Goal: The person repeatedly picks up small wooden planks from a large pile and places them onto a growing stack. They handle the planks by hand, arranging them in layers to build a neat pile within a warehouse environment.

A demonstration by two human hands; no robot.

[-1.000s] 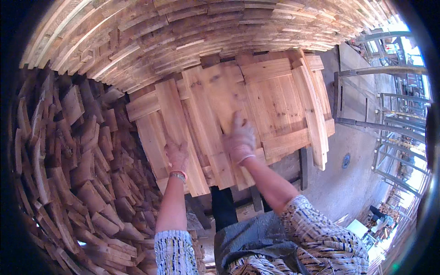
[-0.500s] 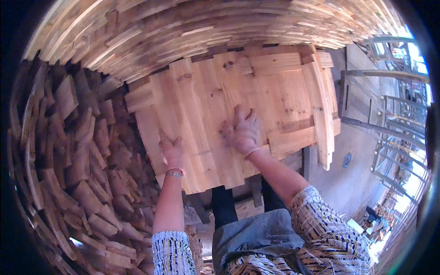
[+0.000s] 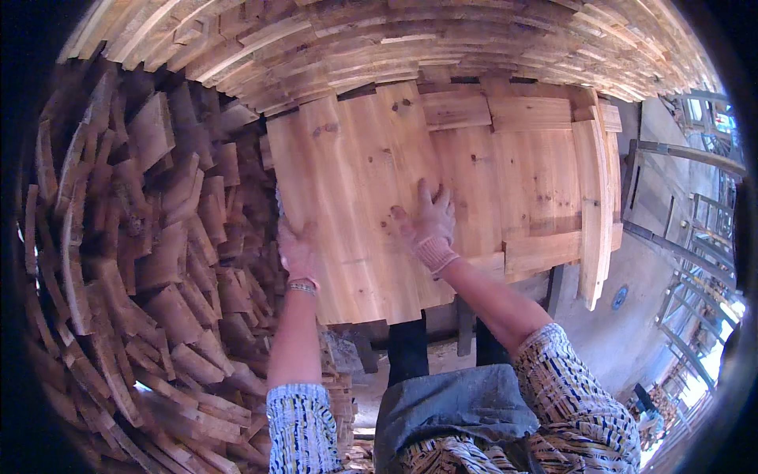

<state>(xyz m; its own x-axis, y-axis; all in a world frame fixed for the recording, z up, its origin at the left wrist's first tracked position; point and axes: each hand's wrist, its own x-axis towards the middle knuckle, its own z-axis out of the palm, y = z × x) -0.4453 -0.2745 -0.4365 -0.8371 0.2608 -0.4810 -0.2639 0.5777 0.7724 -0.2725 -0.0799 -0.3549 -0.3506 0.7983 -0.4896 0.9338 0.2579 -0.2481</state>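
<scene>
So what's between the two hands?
Pale wooden boards side by side, from left hand to right hand, nothing lying on them there; head view.

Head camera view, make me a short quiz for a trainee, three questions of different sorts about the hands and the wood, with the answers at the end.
1. True or false: the left hand is at the right-hand edge of the side-by-side boards.
2. Multiple choice: the right hand is
A, gripping a hammer
B, on the boards with its fingers spread
C, tucked under the apron
3. Short answer: what is heaped along the left side of the view?

Key: 1, false, it is at their left edge; 2, B; 3, loose wood pieces.
</scene>
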